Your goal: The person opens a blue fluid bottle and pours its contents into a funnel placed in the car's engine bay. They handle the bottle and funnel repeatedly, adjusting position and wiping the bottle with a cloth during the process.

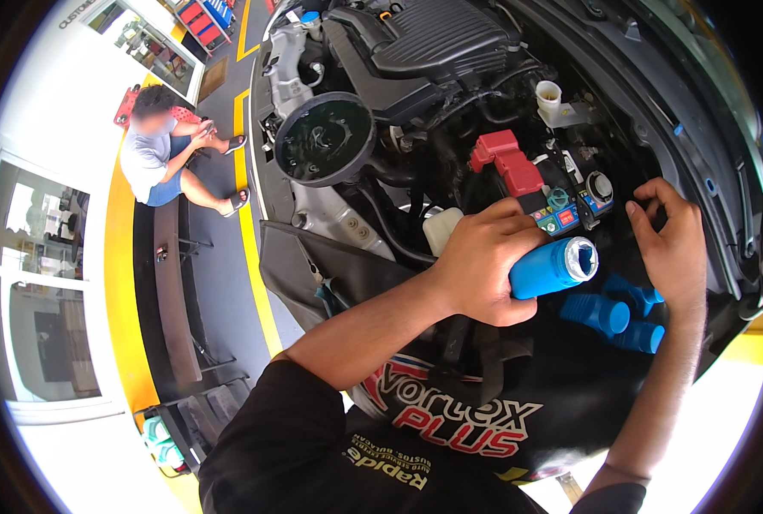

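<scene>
My left hand is wrapped around a blue bottle with an open silvery mouth, held sideways over the car's engine bay. Just beyond it sits the car battery with a red terminal cover. My right hand hovers at the right of the battery with its fingers curled and apart, holding nothing I can see. Below the held bottle lie several more blue bottles on a black cloth.
A black engine cover and a round dark housing fill the upper bay, with a white fluid reservoir behind the battery. A person sits on the workshop floor at the left by a yellow floor line.
</scene>
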{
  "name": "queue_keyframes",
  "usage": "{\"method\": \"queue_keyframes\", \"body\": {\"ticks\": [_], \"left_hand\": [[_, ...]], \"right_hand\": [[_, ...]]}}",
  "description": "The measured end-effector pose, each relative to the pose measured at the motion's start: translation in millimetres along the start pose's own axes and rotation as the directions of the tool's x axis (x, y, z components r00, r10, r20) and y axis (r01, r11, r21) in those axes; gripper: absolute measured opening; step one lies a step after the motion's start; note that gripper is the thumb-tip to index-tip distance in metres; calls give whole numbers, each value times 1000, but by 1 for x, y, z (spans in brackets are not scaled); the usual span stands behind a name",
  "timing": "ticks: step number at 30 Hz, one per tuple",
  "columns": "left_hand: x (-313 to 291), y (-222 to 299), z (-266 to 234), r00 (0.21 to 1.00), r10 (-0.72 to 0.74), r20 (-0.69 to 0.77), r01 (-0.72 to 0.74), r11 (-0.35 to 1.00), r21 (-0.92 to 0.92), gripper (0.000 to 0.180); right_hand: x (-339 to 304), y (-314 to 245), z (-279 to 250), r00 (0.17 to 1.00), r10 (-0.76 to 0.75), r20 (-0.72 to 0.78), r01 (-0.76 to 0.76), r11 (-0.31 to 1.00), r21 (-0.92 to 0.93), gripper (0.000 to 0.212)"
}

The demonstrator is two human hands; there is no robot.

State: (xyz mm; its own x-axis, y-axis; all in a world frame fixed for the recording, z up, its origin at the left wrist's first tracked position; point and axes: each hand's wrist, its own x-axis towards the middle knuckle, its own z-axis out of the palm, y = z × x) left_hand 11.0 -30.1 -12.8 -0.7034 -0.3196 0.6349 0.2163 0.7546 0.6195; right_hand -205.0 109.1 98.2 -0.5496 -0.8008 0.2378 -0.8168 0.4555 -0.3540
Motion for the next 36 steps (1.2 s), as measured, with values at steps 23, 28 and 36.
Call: {"method": "queue_keyframes", "body": {"ticks": [23, 28, 36], "left_hand": [[-2, -5, -2, 999, -36, -8, 37, 996, 76, 50], [-2, -5, -2, 1000, -23, -15, 25, 995, 92, 49], [-2, -4, -3, 999, -28, -15, 29, 995, 93, 48]], "right_hand": [[2, 8, 4, 994, -106, -21, 106, 994, 1, 12], [2, 6, 3, 995, -104, -10, 103, 995, -11, 12], [2, 7, 4, 996, -93, 3, 93, 996, -4, 12]]}}
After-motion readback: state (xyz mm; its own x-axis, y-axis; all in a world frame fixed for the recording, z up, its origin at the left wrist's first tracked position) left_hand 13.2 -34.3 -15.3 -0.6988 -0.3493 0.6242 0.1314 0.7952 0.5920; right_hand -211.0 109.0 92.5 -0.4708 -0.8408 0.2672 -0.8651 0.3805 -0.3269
